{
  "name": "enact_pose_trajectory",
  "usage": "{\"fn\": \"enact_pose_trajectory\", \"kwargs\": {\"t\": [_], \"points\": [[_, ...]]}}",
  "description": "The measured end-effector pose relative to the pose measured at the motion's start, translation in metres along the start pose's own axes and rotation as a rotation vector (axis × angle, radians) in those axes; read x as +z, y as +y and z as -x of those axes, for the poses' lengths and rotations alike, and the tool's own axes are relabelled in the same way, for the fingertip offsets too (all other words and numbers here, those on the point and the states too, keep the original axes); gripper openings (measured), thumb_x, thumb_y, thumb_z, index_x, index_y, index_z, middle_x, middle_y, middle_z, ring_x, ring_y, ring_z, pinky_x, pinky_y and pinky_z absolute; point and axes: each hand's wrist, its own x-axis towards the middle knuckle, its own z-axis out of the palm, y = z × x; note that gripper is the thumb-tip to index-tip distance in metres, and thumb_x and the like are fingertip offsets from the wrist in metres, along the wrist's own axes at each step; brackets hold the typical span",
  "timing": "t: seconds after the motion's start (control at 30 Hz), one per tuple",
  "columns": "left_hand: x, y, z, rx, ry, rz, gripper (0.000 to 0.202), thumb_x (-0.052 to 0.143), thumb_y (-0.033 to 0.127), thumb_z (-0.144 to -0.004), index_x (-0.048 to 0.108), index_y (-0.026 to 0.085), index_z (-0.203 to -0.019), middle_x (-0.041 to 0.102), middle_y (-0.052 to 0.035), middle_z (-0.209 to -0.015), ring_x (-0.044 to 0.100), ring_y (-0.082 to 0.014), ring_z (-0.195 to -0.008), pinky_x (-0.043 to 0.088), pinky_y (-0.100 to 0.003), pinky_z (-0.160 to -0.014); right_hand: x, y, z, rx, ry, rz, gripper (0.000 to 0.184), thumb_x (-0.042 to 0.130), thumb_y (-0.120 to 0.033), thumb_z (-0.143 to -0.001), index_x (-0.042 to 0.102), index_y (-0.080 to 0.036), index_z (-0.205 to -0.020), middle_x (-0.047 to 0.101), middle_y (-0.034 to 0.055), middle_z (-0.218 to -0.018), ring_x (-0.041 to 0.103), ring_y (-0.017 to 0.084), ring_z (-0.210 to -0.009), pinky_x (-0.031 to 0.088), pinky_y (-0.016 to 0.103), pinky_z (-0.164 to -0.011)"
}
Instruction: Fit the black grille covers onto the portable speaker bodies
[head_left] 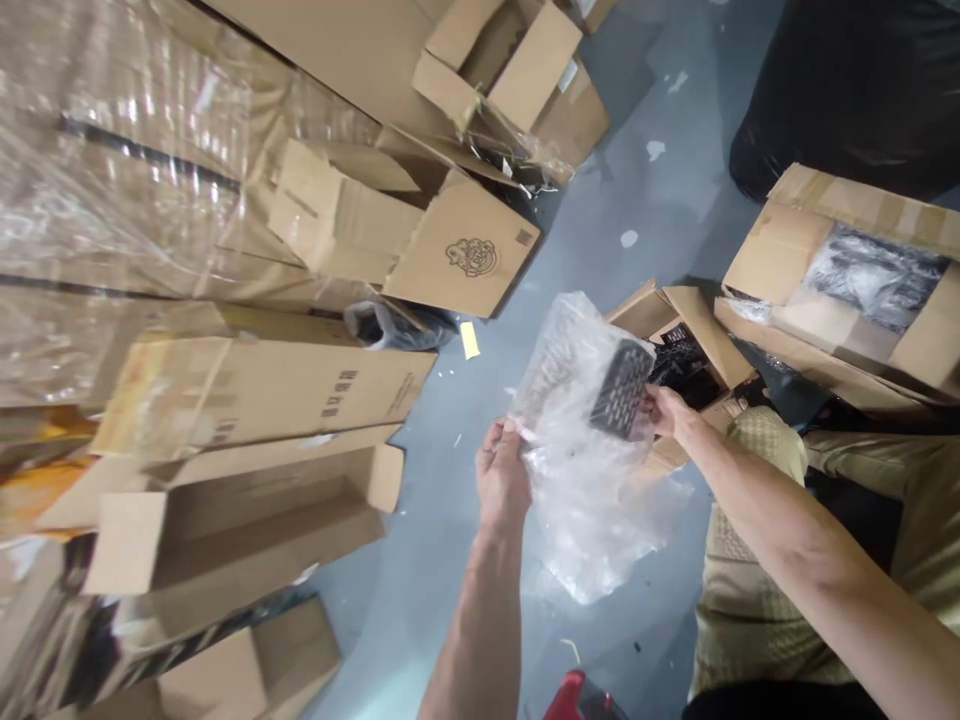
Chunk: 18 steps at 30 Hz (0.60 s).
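Left hand [501, 480]: fingers pinched shut on the left edge of a clear plastic bag [577, 480], held in the air above the grey floor [600, 230]. Right hand [664, 410]: fingers grip a black gridded part [621, 390] at the bag's upper right. The part looks half under film, so I judge it midway, neither fully in nor out. Open carton [701, 320] of dark pieces just behind.

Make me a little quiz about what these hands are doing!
1. True or false: the left hand grips the clear bag.
2. Which hand holds the black part? A. left hand B. right hand
3. Fill in: the box with the round logo is made of ____.

Key: 1 true; 2 B; 3 cardboard.
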Motion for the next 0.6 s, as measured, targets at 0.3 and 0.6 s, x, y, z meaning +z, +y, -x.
{"fn": "enact_pose_trajectory", "kwargs": {"t": [0.3,0.6], "points": [[-0.007,-0.061,-0.021,-0.026,-0.048,-0.549,0.024,0.059,0.039,-0.082,0.070,0.024,-0.097,0.077,-0.0077,-0.088,0.072,-0.0281,-0.093,0.055,-0.037,-0.085,-0.016,-0.034,0.016,-0.327,0.265,0.522,0.013,0.063,-0.030,-0.095,0.068,-0.028,-0.083,0.076,0.0066,-0.093,0.069,0.026,-0.107,0.054,0.031,-0.087],[0.035,-0.052,0.005,0.244,-0.477,-0.603,0.070,0.079,0.063,-0.070,0.068,0.025,-0.128,0.072,0.0007,-0.079,0.071,-0.0236,-0.075,0.058,-0.033,-0.074,0.032,-0.031,0.077,-0.649,-0.042,0.963,0.010,0.068,-0.020,-0.089,0.074,-0.027,-0.085,0.080,0.0008,-0.096,0.069,0.023,-0.098,0.050,0.030,-0.092]]}}
